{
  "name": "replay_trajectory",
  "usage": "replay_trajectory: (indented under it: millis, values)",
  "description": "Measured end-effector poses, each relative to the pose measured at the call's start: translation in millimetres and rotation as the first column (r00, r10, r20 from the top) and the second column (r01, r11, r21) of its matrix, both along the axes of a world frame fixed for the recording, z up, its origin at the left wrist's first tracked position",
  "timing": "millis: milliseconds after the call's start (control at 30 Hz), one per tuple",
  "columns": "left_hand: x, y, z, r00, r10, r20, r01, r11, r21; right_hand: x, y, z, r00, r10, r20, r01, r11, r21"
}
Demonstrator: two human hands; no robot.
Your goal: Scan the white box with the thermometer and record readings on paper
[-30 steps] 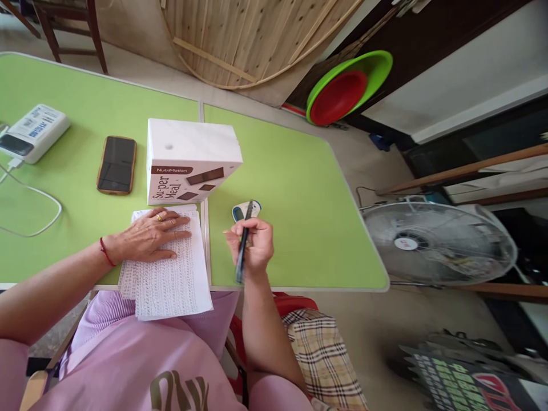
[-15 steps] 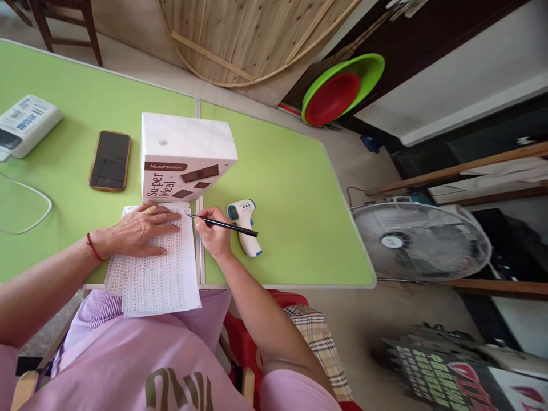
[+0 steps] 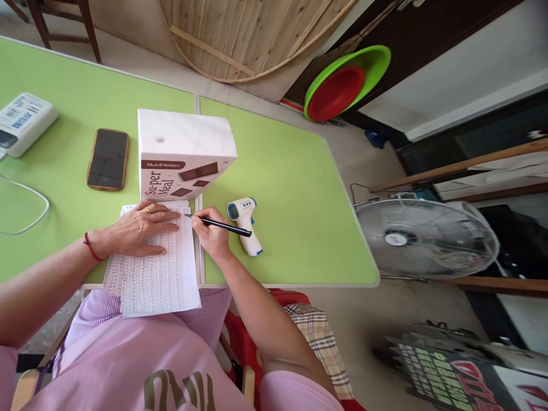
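Sheets of paper (image 3: 160,288) covered in handwriting lie at the table's near edge, their lower ends hanging over it. My left hand (image 3: 139,229) rests flat on the upper part of the top sheet, fingers stretched out to the right. A black pen (image 3: 226,226) is gripped in my right hand (image 3: 213,235), its tip at the sheet's upper right, close to my left fingertips. Just beyond the paper stands a white box (image 3: 184,137) with brown print. To the right of my right hand lies a white and blue infrared thermometer (image 3: 245,225).
A phone (image 3: 108,160) lies left of the box, and a white device (image 3: 26,123) with a cable sits farther left on the green table (image 3: 291,188). Beyond the table's right end stands a fan (image 3: 422,238). A red chair (image 3: 244,337) is below the table edge.
The pen has swung slightly, its back end shifting a little left, while its tip stays on the upper right of the sheet. The view has shifted slightly; my left hand stays on the paper.
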State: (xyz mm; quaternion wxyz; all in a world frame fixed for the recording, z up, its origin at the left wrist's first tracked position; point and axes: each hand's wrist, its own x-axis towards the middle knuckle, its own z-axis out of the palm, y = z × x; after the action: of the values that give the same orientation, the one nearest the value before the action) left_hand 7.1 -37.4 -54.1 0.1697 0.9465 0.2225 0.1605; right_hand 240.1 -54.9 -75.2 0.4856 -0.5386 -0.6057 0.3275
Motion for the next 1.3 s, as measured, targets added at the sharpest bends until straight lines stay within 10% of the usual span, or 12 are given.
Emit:
replay_trajectory:
  millis: [1300]
  values:
    - [0.1,-0.4,1.1,1.000,-0.005,-0.010,0.006,0.998,0.055,2.4,2.9,-8.3,0.997,-0.012,0.070,0.003,0.993,0.121]
